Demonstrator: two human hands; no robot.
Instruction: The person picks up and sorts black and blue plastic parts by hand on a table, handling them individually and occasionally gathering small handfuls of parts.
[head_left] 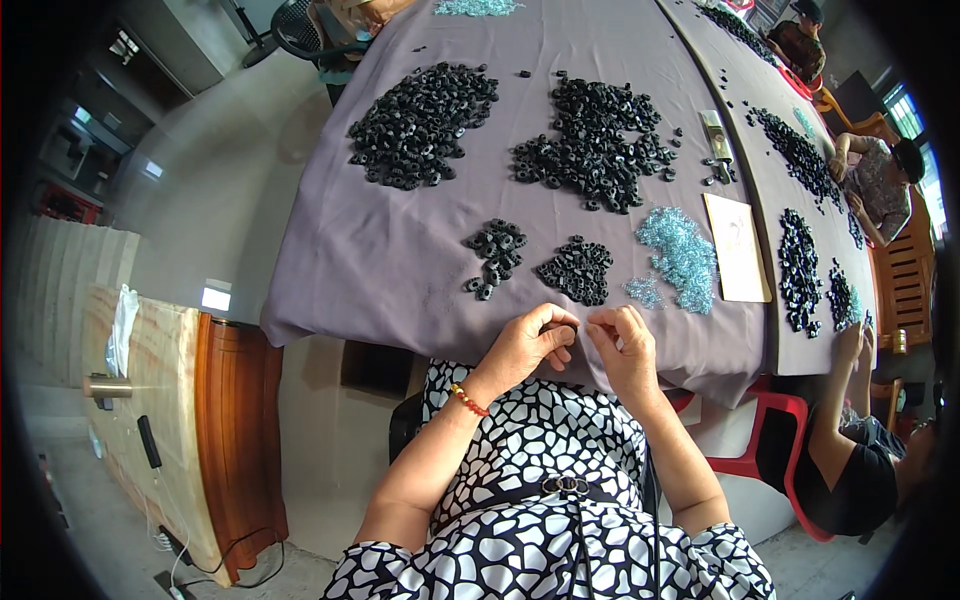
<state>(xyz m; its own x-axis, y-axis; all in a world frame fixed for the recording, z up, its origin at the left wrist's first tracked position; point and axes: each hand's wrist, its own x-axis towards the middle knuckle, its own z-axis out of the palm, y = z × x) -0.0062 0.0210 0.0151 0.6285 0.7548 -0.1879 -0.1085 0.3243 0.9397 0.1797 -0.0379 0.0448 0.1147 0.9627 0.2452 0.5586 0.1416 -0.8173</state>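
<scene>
At the table's near edge, my left hand (532, 347), with a beaded bracelet at its wrist, pinches what looks like a small black part, mostly hidden by the fingers. Just to its right, my right hand (624, 350) is closed in a pinch; what its fingertips hold is too small to make out. The two hands' fingertips are close together. Beyond them lie a small heap of black parts (577, 272), another small heap (496, 252) to its left, and a pile of clear light-blue small pieces (680, 255) to the right.
Two large black heaps (425, 125) (600, 140) lie farther back on the grey tablecloth (380, 270). A pale flat board (738, 248) and a tube (716, 135) lie at right. Other people sit along the right side, near a red chair (765, 440). A wooden cabinet (235, 430) stands left.
</scene>
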